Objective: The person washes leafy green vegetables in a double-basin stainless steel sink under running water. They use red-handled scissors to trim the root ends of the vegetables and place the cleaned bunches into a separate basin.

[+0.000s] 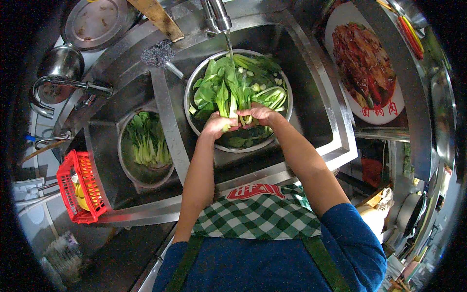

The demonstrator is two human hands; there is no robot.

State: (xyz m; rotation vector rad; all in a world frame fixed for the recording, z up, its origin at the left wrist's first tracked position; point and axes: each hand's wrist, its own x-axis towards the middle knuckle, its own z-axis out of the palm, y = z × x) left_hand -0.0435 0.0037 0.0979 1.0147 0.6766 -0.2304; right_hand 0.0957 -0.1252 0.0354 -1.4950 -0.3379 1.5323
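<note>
A round metal basin (289, 109) of water and leafy greens stands in the right-hand bowl of a steel double sink. Over its near half, my left hand (218, 126) grips the pale stem ends of some bok choy (222, 95). Beside it my right hand (259, 114) holds more stems of the bunch, thumb on top. The leaves point away from me, under a thin stream of water from the faucet (221, 18). Other greens and small pale pieces float around the bunch. My fingers beneath the stems are partly hidden.
The left sink bowl holds another basin (126, 171) with greens (147, 140) in water. A steel-wool scrubber (157, 54) lies at the divider's far end. A red plastic basket (76, 186) sits at the left rim. A second faucet (73, 84) curves over the left side.
</note>
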